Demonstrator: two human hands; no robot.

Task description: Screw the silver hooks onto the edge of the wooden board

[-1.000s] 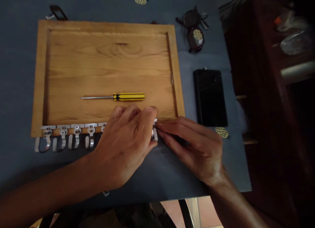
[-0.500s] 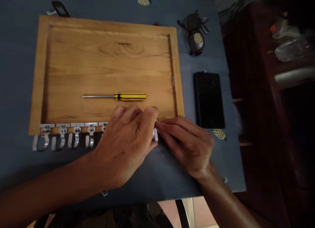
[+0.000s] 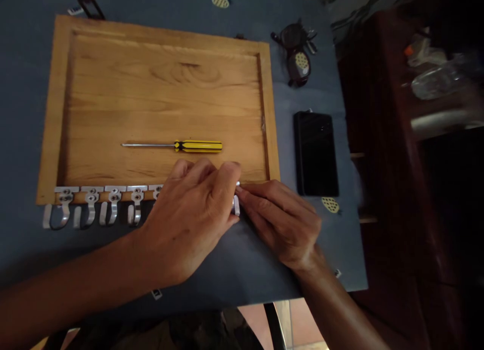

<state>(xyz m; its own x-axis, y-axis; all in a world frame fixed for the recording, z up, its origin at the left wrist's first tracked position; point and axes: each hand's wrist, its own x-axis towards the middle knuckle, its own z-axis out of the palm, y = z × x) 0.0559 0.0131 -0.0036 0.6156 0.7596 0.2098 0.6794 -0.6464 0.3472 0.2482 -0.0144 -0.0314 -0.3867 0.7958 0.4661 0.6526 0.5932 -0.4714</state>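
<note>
A wooden board with a raised frame point(image 3: 159, 32) lies on the table. Along its near edge runs a row of silver metal hooks point(image 3: 92, 207), the left ones showing screw heads. My left hand point(image 3: 192, 219) is closed over the right part of this row, its fingers around a metal hook point(image 3: 236, 206) that shows only in part. Beside it, my right hand point(image 3: 283, 219) is closed in a pinch at the same hook's base; whatever lies between its fingertips is hidden. Just above the hands, a screwdriver point(image 3: 172, 146) with a yellow and black handle rests on the board.
A black phone point(image 3: 316, 153) lies right of the board, with folded sunglasses point(image 3: 297, 55) above it. The table point(image 3: 22, 113) has a dark blue-grey cover. At far right stands a dark red-brown piece of furniture point(image 3: 389, 88) holding a clear plastic item point(image 3: 434, 82).
The whole view has shifted slightly, so things appear a little further left. Both hands keep nearly the same grip at the hook, and the screwdriver lies where it was.
</note>
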